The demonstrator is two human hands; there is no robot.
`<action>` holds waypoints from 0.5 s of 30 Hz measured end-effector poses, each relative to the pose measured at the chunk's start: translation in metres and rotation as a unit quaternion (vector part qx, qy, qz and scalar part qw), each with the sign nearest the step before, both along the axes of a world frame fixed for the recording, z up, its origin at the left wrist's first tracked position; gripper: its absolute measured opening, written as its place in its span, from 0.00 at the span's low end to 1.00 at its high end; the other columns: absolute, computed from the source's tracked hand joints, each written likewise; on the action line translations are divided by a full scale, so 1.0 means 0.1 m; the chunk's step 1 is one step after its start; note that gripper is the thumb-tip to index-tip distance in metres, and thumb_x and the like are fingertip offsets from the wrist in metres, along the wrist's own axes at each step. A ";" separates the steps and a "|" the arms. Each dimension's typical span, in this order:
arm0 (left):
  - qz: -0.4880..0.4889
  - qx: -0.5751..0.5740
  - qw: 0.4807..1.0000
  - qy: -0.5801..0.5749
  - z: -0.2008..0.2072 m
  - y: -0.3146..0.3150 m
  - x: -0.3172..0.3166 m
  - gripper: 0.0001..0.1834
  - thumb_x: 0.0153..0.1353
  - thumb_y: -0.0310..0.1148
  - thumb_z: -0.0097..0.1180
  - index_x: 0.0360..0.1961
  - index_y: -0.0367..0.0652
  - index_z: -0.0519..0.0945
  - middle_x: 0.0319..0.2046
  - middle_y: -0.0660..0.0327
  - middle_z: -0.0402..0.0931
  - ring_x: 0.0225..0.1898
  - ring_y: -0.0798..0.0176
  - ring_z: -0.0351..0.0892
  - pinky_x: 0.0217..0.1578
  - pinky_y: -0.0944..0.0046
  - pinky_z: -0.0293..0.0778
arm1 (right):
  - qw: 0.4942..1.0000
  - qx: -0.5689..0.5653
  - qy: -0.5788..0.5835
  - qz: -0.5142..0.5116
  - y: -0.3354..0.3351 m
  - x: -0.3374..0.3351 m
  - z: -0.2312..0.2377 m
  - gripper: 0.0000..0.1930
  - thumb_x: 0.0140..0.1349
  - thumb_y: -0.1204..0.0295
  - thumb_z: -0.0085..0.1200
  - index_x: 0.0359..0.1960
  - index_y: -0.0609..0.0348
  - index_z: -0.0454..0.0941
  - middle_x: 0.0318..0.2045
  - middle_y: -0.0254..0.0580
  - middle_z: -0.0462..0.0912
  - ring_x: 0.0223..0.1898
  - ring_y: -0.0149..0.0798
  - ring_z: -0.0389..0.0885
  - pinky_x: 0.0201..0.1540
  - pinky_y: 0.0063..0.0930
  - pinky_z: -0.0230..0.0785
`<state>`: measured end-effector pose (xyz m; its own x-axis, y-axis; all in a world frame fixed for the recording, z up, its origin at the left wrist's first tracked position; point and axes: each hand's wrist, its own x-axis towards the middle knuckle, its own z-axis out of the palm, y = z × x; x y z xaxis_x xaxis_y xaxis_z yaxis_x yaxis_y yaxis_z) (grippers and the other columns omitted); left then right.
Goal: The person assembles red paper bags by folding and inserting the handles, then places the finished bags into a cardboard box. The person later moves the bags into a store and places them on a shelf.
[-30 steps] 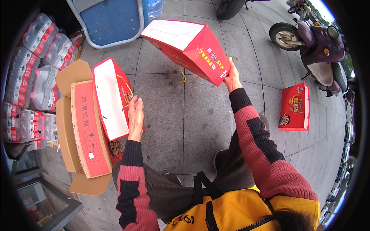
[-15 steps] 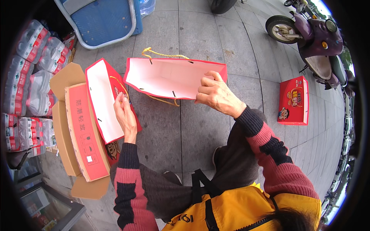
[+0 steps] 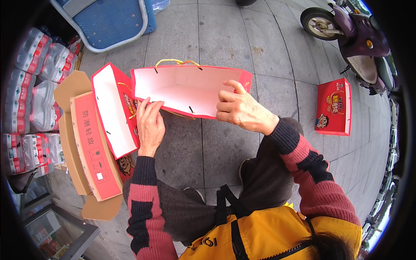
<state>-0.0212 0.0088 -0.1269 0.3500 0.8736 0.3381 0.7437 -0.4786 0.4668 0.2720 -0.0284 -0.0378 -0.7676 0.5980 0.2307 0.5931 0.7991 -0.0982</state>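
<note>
In front of me an open red paper gift bag (image 3: 186, 82) with a white inside and yellow rope handles stands on the pavement, its mouth facing up. My right hand (image 3: 245, 110) is closed on the near rim by its right corner, index finger raised. At the near left corner my left hand (image 3: 150, 123) reaches over the rim with fingers stretched out, the tips touching the edge; its thumb is hidden. Just left of it leans a second red gift bag (image 3: 113, 115), also open and white inside, against an opened cardboard box (image 3: 102, 151).
Shrink-wrapped packs of plastic bottles (image 3: 32, 95) are stacked at the far left. A blue chair (image 3: 108, 21) with a metal frame lies at the top left. To the right stands another red gift bag (image 3: 333, 106), below a parked purple scooter (image 3: 362, 37).
My left hand has moved right, from beside the left bag to the middle bag's near rim. The middle bag has shifted slightly left, nearer the left bag; my right hand keeps its hold.
</note>
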 end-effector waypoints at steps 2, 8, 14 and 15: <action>-0.016 -0.027 0.999 0.017 -0.06 0.00 -0.02 0.18 0.52 0.17 0.49 0.44 0.37 0.80 0.45 0.52 0.78 0.57 0.49 0.70 0.65 0.48 0.58 | 1.000 0.003 0.006 -0.009 0.00 0.01 0.01 0.03 0.45 0.73 0.55 0.17 0.55 0.74 0.21 0.31 0.67 0.37 0.36 0.71 0.65 0.51 0.56; -0.018 -0.007 0.986 0.163 -0.28 0.01 -0.18 0.22 0.49 0.14 0.48 0.47 0.38 0.81 0.49 0.50 0.77 0.62 0.45 0.67 0.67 0.46 0.55 | 0.999 0.016 -0.002 -0.039 0.02 0.05 0.05 0.03 0.43 0.73 0.55 0.17 0.55 0.76 0.21 0.32 0.69 0.38 0.36 0.72 0.66 0.49 0.56; 0.099 -0.030 0.980 0.168 -0.33 0.10 -0.31 0.23 0.51 0.16 0.51 0.52 0.34 0.76 0.51 0.47 0.75 0.56 0.45 0.72 0.57 0.51 0.68 | 0.996 0.032 0.000 -0.079 0.05 0.14 0.03 0.01 0.42 0.73 0.55 0.17 0.55 0.78 0.21 0.31 0.70 0.38 0.37 0.73 0.67 0.50 0.56; 0.130 -0.060 0.984 0.105 -0.33 0.12 -0.31 0.20 0.52 0.16 0.51 0.49 0.33 0.76 0.49 0.47 0.75 0.53 0.44 0.73 0.54 0.50 0.70 | 0.996 0.034 0.000 -0.081 0.05 0.15 0.03 0.02 0.42 0.73 0.55 0.17 0.55 0.78 0.21 0.31 0.70 0.38 0.36 0.73 0.67 0.50 0.56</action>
